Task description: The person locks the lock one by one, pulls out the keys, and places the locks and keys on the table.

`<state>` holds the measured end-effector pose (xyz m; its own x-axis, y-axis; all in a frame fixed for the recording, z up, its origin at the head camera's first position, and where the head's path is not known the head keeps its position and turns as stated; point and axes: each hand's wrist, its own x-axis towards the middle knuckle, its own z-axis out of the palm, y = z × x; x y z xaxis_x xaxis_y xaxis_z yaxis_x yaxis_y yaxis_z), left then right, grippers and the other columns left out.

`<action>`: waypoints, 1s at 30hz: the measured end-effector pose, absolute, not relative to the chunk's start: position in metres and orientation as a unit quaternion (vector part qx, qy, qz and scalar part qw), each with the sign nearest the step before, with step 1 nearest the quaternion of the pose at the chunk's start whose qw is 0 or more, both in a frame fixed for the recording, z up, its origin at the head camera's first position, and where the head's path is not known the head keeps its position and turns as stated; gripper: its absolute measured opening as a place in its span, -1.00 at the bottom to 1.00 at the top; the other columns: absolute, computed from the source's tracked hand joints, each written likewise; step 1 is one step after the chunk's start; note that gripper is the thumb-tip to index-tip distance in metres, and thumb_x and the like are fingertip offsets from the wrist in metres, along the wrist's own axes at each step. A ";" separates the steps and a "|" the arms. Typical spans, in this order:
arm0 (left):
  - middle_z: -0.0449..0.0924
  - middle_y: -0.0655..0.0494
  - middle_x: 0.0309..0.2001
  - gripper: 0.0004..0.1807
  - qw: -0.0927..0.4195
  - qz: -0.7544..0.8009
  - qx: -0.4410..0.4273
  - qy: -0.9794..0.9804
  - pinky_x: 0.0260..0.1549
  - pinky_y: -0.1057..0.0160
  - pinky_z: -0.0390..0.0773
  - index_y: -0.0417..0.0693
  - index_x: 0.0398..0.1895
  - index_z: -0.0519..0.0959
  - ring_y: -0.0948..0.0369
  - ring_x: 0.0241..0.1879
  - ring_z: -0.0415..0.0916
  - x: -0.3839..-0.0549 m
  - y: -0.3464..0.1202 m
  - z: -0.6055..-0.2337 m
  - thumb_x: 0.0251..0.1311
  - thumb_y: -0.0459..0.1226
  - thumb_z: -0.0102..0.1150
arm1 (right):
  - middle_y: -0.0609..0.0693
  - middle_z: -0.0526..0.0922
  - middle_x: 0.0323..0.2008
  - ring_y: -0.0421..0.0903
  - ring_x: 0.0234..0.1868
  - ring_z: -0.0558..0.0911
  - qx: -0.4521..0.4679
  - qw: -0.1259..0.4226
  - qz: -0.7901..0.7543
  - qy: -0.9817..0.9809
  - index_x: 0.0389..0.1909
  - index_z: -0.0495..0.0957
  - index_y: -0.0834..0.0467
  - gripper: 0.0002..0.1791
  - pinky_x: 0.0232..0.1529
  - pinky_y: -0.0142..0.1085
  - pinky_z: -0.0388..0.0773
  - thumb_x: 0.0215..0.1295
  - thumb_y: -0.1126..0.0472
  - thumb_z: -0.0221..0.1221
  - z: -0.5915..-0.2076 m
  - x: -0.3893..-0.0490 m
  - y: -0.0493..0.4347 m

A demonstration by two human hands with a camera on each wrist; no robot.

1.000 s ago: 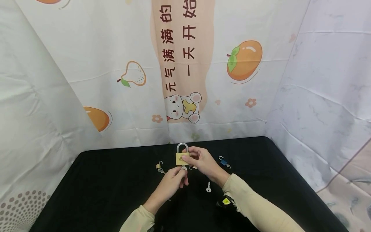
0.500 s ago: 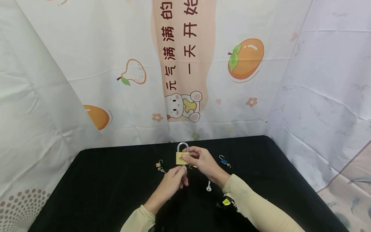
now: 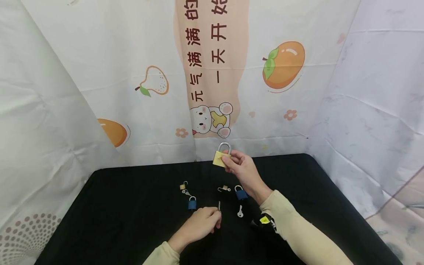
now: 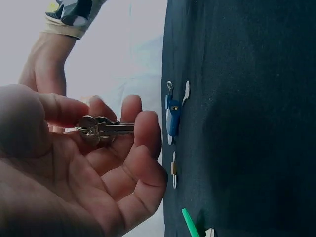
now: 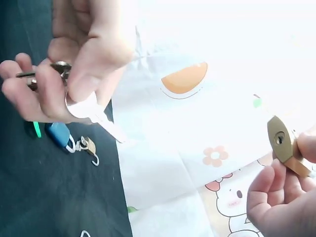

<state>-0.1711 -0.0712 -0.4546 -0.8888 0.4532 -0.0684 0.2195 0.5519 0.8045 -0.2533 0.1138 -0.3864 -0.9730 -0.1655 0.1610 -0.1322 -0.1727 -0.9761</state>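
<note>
My right hand [image 3: 244, 169] holds up a brass padlock [image 3: 218, 159] by its right side, thumb across the front, in front of the printed backdrop. The padlock tilts, its silver shackle upward with both legs at the body. In the right wrist view its keyhole [image 5: 280, 140] shows with nothing in it. Lower and to the left, my left hand [image 3: 201, 222] is apart from the lock. It pinches silver keys [image 4: 94, 129] on a small ring between thumb and fingers. One key [image 5: 101, 118] sticks out past the thumb in the right wrist view.
On the black cloth [image 3: 132, 206] lie a small brass padlock [image 3: 182, 187] with its shackle open and another brass one [image 3: 225, 188]. Blue padlocks stand left [image 3: 192, 204] and right [image 3: 241, 194]. A loose key [image 3: 240, 212] lies nearer. A green strip [image 4: 189, 223] shows in the left wrist view.
The key has come out of the brass padlock. My right hand has risen with the lock, now tilted; my left hand has dropped lower with the keys. Two blue padlocks have come into sight.
</note>
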 end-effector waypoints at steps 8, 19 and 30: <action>0.53 0.32 -0.55 -0.82 0.123 0.399 0.219 0.882 -0.59 0.33 0.34 0.07 -0.46 0.56 0.35 -0.62 0.38 -0.174 -0.069 -0.451 0.31 -0.19 0.08 | 0.06 0.71 -0.02 -0.14 -0.13 0.66 -0.119 0.049 -0.741 0.659 0.27 0.45 0.34 -0.50 -0.10 -0.30 0.60 0.44 0.16 0.26 -0.394 -0.253 0.118; 0.47 0.22 -0.52 -0.79 0.097 0.396 0.174 0.896 -0.54 0.25 0.42 -0.08 -0.32 0.54 0.27 -0.56 0.41 -0.183 -0.082 -0.463 0.33 -0.15 0.28 | 0.07 0.72 -0.05 -0.11 -0.16 0.66 -0.120 0.084 -0.720 0.679 0.22 0.48 0.31 -0.52 -0.09 -0.22 0.59 0.42 0.13 0.28 -0.406 -0.252 0.115; 0.51 0.11 -0.54 -0.62 0.097 0.410 0.140 0.896 -0.68 0.21 0.51 -0.37 0.08 0.49 0.23 -0.73 0.50 -0.185 -0.086 -0.468 0.36 -0.25 0.24 | 0.08 0.72 -0.05 -0.08 -0.14 0.66 -0.112 0.095 -0.713 0.686 0.23 0.48 0.31 -0.51 -0.11 -0.27 0.59 0.41 0.12 0.29 -0.409 -0.254 0.114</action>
